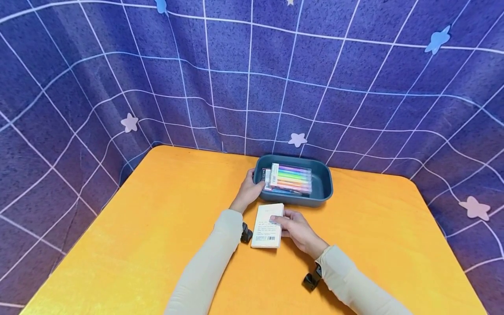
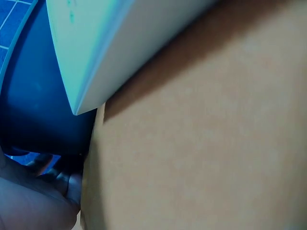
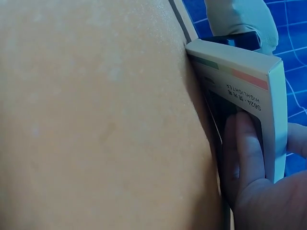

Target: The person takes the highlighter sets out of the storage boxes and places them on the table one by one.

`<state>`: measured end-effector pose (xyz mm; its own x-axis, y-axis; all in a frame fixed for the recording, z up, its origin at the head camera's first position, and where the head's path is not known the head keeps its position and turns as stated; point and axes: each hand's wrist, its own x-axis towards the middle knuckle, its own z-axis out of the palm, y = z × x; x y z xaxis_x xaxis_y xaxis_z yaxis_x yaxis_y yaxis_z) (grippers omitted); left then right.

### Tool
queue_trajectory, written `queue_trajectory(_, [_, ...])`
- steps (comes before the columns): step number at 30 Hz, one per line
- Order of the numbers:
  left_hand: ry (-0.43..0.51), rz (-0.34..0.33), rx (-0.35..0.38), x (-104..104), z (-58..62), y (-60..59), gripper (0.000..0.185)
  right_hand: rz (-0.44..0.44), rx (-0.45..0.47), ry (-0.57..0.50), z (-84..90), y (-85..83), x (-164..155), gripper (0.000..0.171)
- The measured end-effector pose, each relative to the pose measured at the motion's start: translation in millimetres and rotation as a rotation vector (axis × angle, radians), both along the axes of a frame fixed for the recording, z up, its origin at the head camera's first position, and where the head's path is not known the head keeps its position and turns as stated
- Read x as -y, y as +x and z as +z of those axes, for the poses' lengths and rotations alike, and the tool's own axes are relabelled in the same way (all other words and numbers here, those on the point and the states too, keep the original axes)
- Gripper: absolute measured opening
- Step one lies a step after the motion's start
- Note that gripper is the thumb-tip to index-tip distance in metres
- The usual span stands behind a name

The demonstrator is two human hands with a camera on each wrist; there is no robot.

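A purple grid-patterned backdrop (image 1: 252,74) with pale stars is hanging behind everything, and the orange desk (image 1: 157,227) is spreading out below it. Near the desk's far edge a dark teal tray (image 1: 323,183) is sitting, and clear packs of coloured pens (image 1: 291,178) are lying inside it. The left hand (image 1: 249,191) is gripping the tray's left rim, fingers curling over the edge. Just in front of the tray, a white highlighter box (image 1: 268,225) is lying flat on the desk, barcode end facing the person. The right hand (image 1: 296,228) is holding that box by its right side, fingers (image 3: 249,143) lying across the top face, thumb against the side.
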<state>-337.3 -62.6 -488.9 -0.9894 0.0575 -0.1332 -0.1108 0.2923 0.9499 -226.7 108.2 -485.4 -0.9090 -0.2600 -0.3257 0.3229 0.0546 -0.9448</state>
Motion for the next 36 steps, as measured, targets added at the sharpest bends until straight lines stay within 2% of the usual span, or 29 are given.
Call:
queue_trajectory(20, [-0.017, -0.003, -0.002, 0, 0.9, -1.0, 0.066, 0.016, 0.023, 0.012, 3.8, 0.1, -2, 0.044])
queue_trajectory(30, [-0.015, -0.002, 0.005, 0, 1.1, -0.7, 0.065, 0.036, -0.045, 0.163, 12.2, 6.0, 0, 0.042])
queue_trajectory(36, [-0.015, 0.0, 0.01, 1, 0.5, 0.1, 0.066, 0.04, -0.023, 0.177, 17.8, 9.5, 2, 0.045])
